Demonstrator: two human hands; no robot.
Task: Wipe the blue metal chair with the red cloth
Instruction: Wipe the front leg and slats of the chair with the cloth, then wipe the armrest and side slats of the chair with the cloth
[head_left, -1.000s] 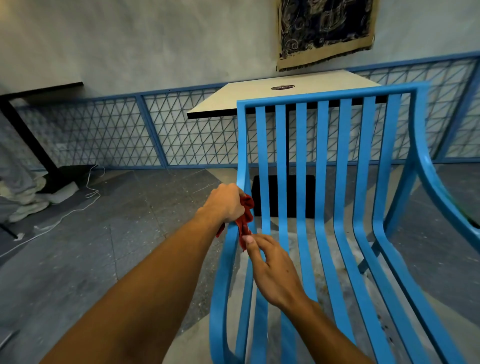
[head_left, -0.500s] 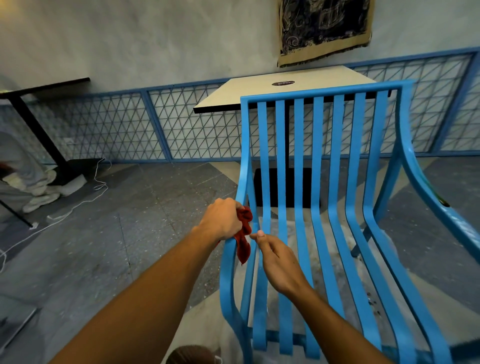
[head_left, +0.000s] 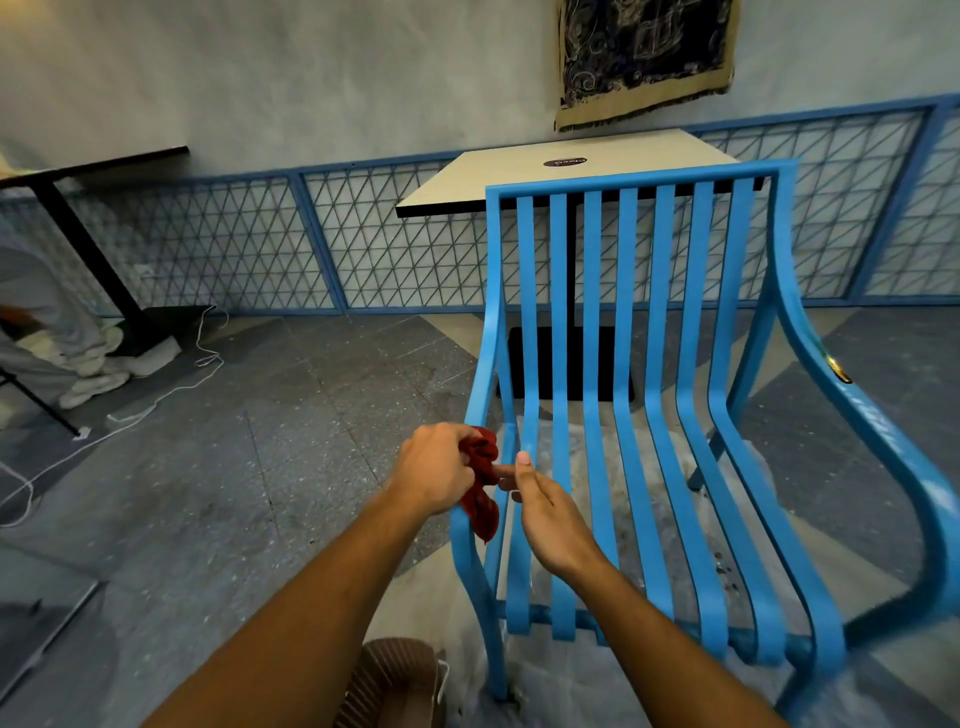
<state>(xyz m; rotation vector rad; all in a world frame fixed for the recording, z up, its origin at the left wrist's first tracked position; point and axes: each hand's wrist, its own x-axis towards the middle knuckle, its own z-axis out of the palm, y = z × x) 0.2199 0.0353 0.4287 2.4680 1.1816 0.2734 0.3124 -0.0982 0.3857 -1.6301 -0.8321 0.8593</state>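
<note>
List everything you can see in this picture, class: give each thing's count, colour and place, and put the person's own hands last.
chair: one, blue metal, centre-right
cloth: one, red, at the chair's left frame
table: one, pale top, behind the chair
wall hanging: one, dark and tan, upper right
fence: blue mesh, along the wall
cord: one, white, floor left
left hand: gripping the cloth
right hand: fingers touching the cloth

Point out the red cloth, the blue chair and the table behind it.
red cloth (head_left: 483, 506): head view, on its hanging lower fold.
blue chair (head_left: 639, 179): head view, on the top rail.
table (head_left: 613, 150): head view, on its pale top.
</note>
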